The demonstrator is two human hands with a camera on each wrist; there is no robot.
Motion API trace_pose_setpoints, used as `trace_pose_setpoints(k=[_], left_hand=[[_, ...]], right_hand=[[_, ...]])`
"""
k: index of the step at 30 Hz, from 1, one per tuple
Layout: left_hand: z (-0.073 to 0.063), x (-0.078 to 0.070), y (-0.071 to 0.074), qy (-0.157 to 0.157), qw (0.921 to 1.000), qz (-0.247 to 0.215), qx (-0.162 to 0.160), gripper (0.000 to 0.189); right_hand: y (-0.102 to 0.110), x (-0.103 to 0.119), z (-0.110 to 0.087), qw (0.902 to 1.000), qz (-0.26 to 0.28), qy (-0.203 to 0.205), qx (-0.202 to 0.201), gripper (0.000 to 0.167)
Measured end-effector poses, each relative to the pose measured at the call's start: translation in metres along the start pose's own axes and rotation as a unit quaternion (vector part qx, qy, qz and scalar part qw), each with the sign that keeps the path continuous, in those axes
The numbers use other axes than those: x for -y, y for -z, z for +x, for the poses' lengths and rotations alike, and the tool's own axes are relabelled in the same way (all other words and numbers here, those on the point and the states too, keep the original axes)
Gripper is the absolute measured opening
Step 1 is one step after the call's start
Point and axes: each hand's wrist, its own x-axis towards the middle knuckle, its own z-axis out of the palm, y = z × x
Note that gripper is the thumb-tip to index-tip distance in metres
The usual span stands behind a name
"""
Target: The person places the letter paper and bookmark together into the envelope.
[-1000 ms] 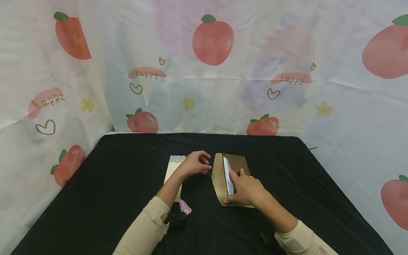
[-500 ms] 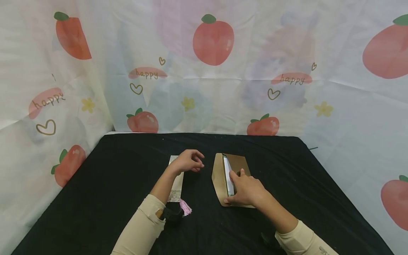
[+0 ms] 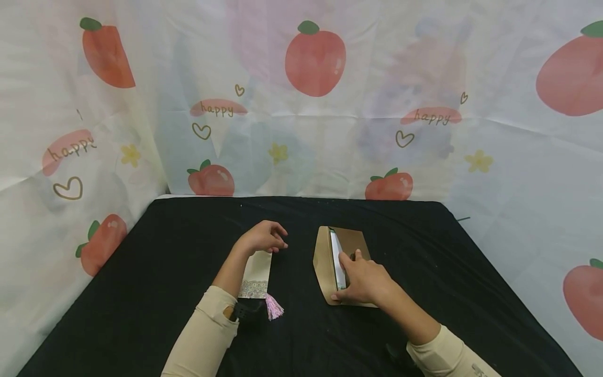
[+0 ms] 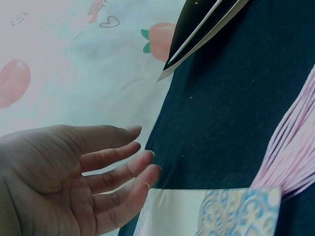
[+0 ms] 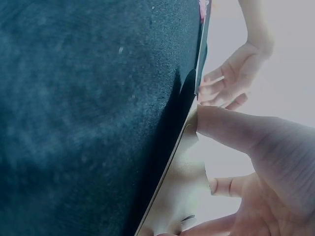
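In the head view, a brown kraft-paper envelope (image 3: 322,264) lies right of centre with its flap folded out to the left. Its mouth gapes, and a white strip of paper (image 3: 337,262) shows inside. My right hand (image 3: 367,280) holds the envelope, thumb at the lower corner by the flap and fingers at the mouth's edge. Left of it lies a cream bookmark (image 3: 256,267) with a patterned band and a pink tassel (image 3: 273,308). My left hand (image 3: 264,237) hovers over the bookmark's far end, holding nothing, its fingers loosely curved; it hides that end.
Black cloth (image 3: 188,251) covers the table. A pale curtain (image 3: 330,146) printed with fruit and hearts hangs behind and along the sides. A dark band (image 3: 247,311) sits at my left wrist, close to the tassel.
My left hand has drawn away to the left from beside the envelope and is now over the bookmark. The right hand and the envelope have stayed in place.
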Motion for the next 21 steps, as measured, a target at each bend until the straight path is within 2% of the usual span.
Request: trace_pose_setpoints(k=[5, 13, 21], left_hand=[[-0.004, 0.001, 0.005, 0.030, 0.9991, 0.026, -0.014, 0.032], [-0.006, 0.007, 0.013, 0.045, 0.9970, 0.058, -0.024, 0.036], [-0.008, 0.012, 0.022, 0.083, 0.9918, 0.084, -0.048, 0.038]], right_hand=[[0.001, 0.000, 0.000, 1.0000, 0.001, 0.001, 0.000, 0.086], [-0.001, -0.002, 0.001, 1.0000, 0.002, 0.002, 0.002, 0.084], [-0.002, -0.002, 0.001, 1.0000, 0.003, -0.001, 0.004, 0.083]])
